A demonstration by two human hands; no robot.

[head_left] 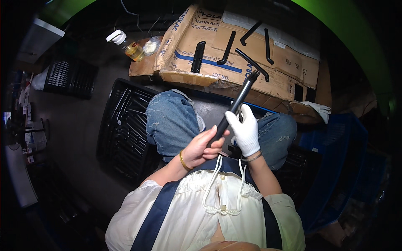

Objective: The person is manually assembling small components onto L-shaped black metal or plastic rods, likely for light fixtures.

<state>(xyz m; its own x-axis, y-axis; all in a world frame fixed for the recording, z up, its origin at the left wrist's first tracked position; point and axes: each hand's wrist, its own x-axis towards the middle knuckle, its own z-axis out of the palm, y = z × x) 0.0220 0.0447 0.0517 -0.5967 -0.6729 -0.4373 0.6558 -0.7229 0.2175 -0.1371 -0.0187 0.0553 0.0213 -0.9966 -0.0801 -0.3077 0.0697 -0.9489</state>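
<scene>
A long black plastic handle-like bar (240, 99) slants up and away in front of my chest, its far tip narrowed and forked. Bare, my left hand (204, 147) is closed round its near end. My right hand (244, 130), in a white glove, grips the bar a little farther up, with its fingertips partly hidden. Beyond the bar's tip, several similar black pieces lie on a flattened cardboard surface (190, 39): a wide channel-shaped one (198, 57) at the left, and slim bars with bent ends, such as this one (226, 48), to its right.
A black crate (109, 104) full of black parts stands left of my knees. Blue crates (335, 175) are at the right. A bottle of yellow liquid (133, 51) and a crumpled plastic bag (151, 46) sit left of the cardboard. Another black basket (69, 77) is farther left.
</scene>
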